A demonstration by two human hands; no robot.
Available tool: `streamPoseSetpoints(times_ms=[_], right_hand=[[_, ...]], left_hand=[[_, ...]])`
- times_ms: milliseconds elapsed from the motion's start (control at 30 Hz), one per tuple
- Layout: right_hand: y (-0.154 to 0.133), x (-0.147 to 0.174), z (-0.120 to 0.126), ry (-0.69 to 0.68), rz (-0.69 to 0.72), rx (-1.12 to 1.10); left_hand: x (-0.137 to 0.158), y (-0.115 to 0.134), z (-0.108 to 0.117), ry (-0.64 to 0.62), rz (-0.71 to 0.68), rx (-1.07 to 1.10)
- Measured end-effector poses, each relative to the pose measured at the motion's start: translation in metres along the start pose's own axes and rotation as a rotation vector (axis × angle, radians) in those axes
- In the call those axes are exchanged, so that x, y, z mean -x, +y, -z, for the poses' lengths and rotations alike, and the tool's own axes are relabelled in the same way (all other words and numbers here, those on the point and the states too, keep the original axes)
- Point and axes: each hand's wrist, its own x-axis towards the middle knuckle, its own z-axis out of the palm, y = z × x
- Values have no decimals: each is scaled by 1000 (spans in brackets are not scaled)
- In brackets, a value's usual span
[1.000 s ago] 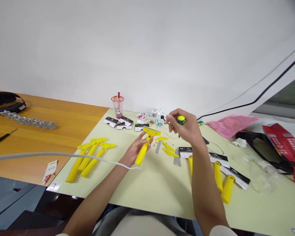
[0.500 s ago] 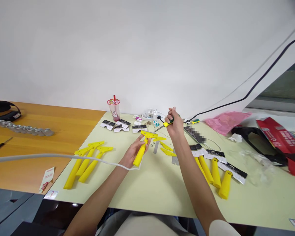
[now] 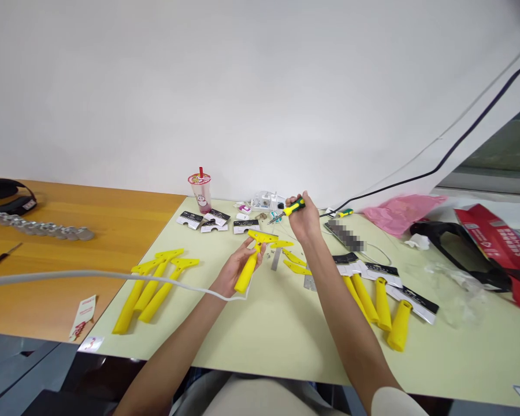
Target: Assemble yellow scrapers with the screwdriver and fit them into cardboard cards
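My left hand is closed around a yellow scraper, its wide head pointing away from me. In my right hand is a screwdriver with a yellow and green handle; its tip points left, a little above and apart from the scraper head. Just right of the scraper lie loose yellow head pieces, a thin metal blade and some tiny metal parts. Part of a perforated metal plate shows beside my right forearm. Three yellow scrapers rest on the left of the table.
Several yellow handles and black-and-white cards lie to the right. A drink cup stands at the back, near a power strip. A white cable crosses in front of my left forearm. A pink bag sits back right.
The screwdriver has turned in my right hand: its handle shows more now, and the tip has moved up from the scraper head. My left hand and the scraper stay put.
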Motion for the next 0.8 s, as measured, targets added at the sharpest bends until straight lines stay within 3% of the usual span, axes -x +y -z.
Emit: streamPoseSetpoints(times_ms=[100, 300, 800], right_hand=[[2, 13, -13, -92, -10, 29], [13, 33, -25, -267, 123, 244], [17, 34, -21, -258, 159, 310]], left_hand=[[3, 0, -1, -19, 18, -12], [5, 1, 1, -47, 35, -56], [7, 2, -3, -62, 29, -51]])
